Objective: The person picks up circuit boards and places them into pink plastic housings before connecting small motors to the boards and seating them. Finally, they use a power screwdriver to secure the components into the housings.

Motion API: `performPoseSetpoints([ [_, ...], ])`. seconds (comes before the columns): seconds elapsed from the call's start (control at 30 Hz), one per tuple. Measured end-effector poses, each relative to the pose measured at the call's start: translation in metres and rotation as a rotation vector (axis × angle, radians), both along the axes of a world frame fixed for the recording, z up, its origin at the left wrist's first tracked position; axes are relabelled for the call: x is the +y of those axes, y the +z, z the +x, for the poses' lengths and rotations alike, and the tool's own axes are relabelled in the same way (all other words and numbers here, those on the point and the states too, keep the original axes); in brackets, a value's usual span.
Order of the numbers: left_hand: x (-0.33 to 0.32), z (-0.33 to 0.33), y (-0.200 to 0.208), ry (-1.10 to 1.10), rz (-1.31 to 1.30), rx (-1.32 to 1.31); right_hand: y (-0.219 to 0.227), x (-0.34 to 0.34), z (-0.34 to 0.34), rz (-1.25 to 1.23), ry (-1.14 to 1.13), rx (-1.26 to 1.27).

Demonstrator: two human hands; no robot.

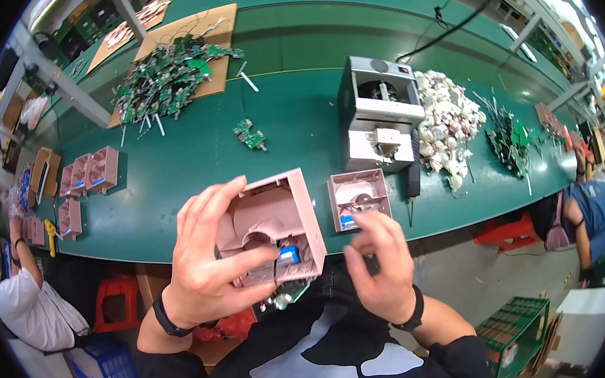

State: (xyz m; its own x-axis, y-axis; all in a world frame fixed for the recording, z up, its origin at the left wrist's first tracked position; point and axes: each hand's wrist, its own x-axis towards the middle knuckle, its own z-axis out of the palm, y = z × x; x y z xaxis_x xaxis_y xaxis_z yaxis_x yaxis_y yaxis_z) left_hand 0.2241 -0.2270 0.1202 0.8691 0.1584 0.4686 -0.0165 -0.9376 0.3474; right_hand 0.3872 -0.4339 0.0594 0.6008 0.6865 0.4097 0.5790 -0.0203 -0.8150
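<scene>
My left hand (209, 260) grips a pink plastic housing (308, 220) by its left side, holding it tilted above the table's near edge. Inside the housing sits a blue component (289, 255) beside a dark wire. A green circuit board (291, 293) shows just under the housing's lower edge; how it is attached is hidden. My right hand (383, 261) is apart from that housing, thumb and fingers bent but separated, with nothing visible in them. Its fingertips overlap the near edge of a second pink housing (357, 179), which stands on the table with another blue part (348, 221) inside.
A grey machine (375, 112) stands behind the second housing, with a black-handled tool (413, 173) beside it. White parts (448, 124) are heaped to the right. Circuit boards (166, 79) pile on cardboard at the far left. More pink housings (91, 170) stand left. People sit at both sides.
</scene>
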Motion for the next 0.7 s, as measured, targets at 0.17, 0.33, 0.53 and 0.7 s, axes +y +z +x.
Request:
performPoseSetpoints([
  [0.17,-0.005,0.000,-0.001,-0.126,-0.082,0.025,-0.020,0.023,0.006,-0.051,0.286,-0.086],
  [0.33,0.005,0.014,-0.039,-0.057,-0.064,0.060,-0.052,0.009,-0.012,-0.192,0.442,0.202],
  [0.53,0.009,0.039,-0.082,-0.158,-0.151,0.115,-0.069,-0.002,-0.020,-0.402,0.236,0.053],
  [0.7,0.014,0.054,-0.102,-0.175,-0.161,0.110,-0.085,-0.003,-0.013,-0.442,0.203,0.030],
])
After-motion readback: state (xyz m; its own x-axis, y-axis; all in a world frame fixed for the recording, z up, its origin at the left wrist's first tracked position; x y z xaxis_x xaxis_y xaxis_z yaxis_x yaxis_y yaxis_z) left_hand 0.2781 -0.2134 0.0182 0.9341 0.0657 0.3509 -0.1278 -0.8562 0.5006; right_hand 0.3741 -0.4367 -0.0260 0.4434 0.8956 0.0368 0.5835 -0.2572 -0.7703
